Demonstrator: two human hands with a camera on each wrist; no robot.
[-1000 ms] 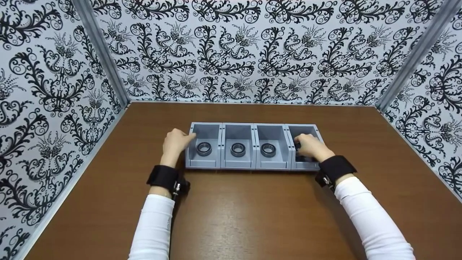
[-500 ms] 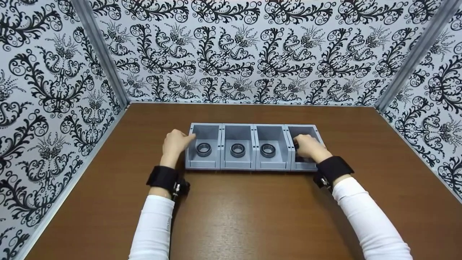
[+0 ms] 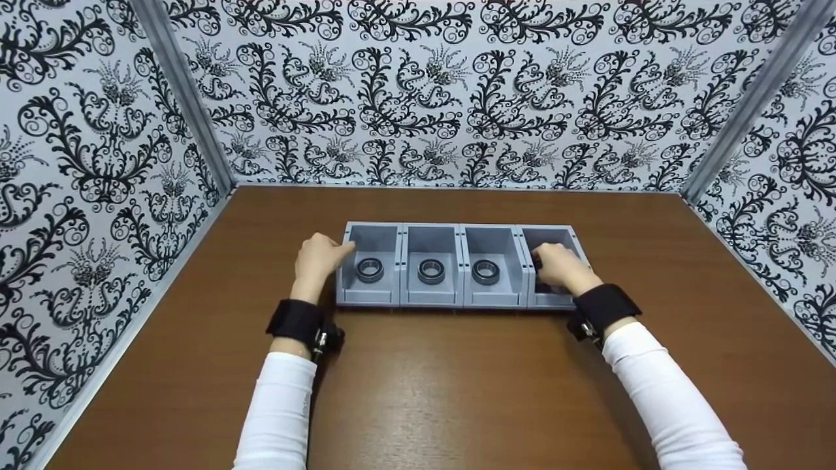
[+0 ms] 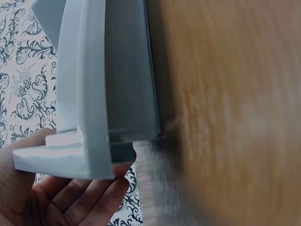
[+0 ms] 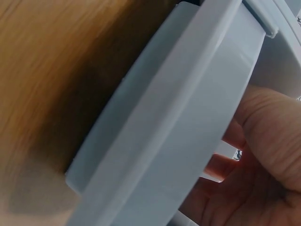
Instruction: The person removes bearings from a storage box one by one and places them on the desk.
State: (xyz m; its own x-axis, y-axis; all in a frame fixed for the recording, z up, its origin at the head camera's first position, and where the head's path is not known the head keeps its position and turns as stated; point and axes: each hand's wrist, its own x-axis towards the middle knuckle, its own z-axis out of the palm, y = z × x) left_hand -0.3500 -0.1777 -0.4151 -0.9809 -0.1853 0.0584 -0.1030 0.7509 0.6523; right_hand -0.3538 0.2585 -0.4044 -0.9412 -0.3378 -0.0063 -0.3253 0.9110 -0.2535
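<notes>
Grey plastic open-fronted bins (image 3: 431, 298) stood on the brown wooden table (image 3: 405, 391); I saw the left hand (image 3: 317, 259) grip the leftmost wall, unmoved, like the three black-and-silver metal ring bearings (image 3: 360, 271) in the first three bins. The right hand (image 3: 563, 266) had edged slightly leftward in the last bin, still busy there, I judged, but it covered most of a dark object (image 3: 537, 262), and I couldn't tell whether its fingers held that.
</notes>
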